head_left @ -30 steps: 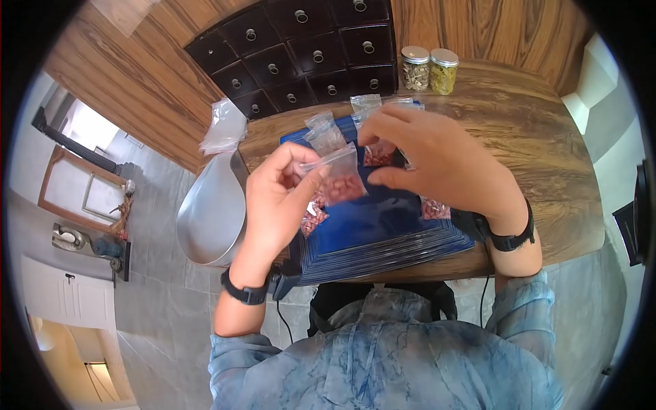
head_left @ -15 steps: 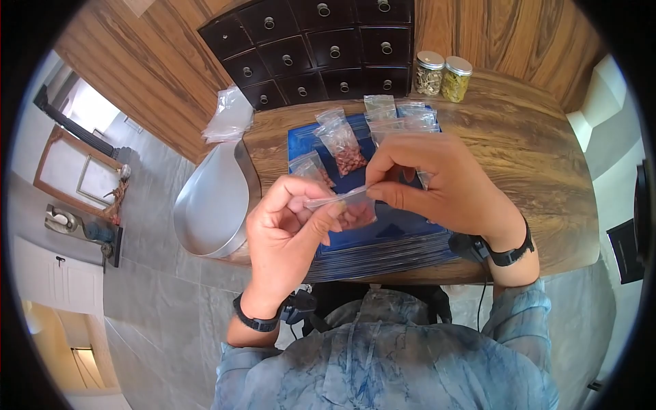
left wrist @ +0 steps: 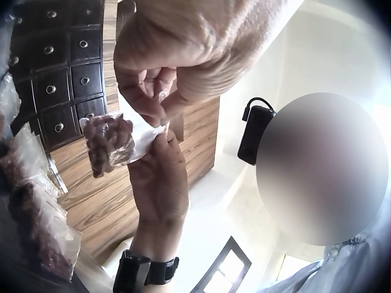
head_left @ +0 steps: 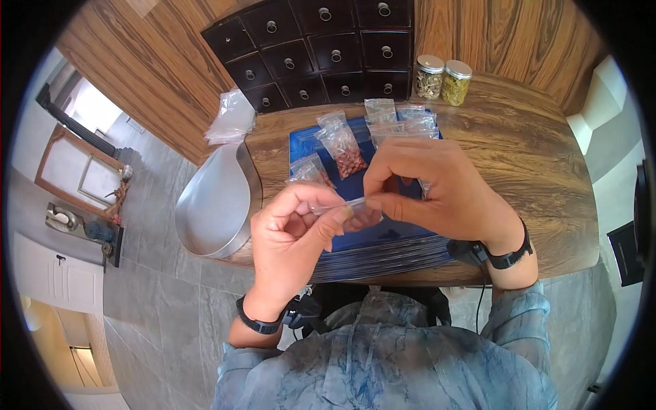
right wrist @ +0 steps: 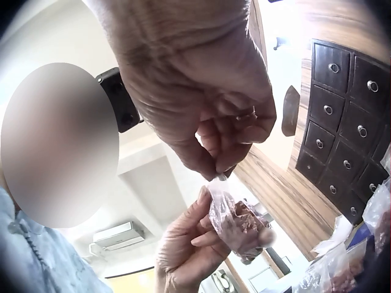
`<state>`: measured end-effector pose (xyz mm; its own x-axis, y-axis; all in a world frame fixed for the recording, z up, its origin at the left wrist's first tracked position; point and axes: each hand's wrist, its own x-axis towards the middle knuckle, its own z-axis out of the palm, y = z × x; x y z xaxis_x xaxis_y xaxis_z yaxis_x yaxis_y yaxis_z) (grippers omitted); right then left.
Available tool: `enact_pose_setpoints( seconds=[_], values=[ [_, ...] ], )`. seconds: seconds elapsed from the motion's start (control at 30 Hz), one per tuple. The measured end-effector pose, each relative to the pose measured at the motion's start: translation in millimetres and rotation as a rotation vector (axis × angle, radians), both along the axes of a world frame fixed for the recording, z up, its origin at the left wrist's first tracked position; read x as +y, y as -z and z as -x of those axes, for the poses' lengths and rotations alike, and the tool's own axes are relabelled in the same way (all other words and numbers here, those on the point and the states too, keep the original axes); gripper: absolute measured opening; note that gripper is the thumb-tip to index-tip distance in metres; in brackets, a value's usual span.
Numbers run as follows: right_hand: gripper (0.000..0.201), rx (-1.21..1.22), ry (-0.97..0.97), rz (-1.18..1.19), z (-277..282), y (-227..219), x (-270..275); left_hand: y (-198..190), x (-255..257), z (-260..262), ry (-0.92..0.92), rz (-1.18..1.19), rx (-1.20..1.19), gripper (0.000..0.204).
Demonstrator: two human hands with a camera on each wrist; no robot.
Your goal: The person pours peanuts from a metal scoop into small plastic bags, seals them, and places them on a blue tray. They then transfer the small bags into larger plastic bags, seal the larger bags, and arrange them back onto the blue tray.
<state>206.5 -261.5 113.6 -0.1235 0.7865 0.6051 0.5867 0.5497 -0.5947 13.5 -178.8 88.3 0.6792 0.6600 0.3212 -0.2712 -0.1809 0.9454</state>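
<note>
At a wooden desk point(head_left: 519, 157) before dark drawers point(head_left: 290, 58), pinching the mouth of a clear bag point(right wrist: 223, 206) of reddish pieces point(left wrist: 110, 141) between the fingers point(head_left: 404, 208) of left hand point(head_left: 287, 236) and right hand point(head_left: 437, 181), over a blue tray point(head_left: 386, 239) beneath the fingers. Clear of the bag on the right a second ago; now gripping it, apparently working its closure.

I can pass right of frame over the wood tabletop point(head_left: 540, 154). Drawer cabinet point(head_left: 311, 58) and jars point(head_left: 429, 80) block the top; bags point(head_left: 349, 161) crowd the centre.
</note>
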Motion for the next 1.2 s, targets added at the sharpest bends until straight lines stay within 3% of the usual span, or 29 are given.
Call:
enact_pose_setpoints(
  seconds=[0.63, 0.93, 1.1, 1.2],
  values=[
    [0.01, -0.014, -0.03, -0.034, 2, 3, 4, -8, -7, -5, -0.008, -0.064, 0.039, 0.013],
    [0.013, -0.01, -0.018, 0.031, 3, 0, -1, 1, 2, -4, -0.11, -0.375, 0.131, 0.011],
    [0.013, -0.017, -0.027, 0.038, 2, -1, -1, 3, 1, -1, -0.145, -0.301, 0.159, 0.012],
    [0.011, -0.051, 0.004, -0.095, -1, 1, 4, 5, 4, 4, -0.162, -0.251, 0.138, 0.01]
  ],
)
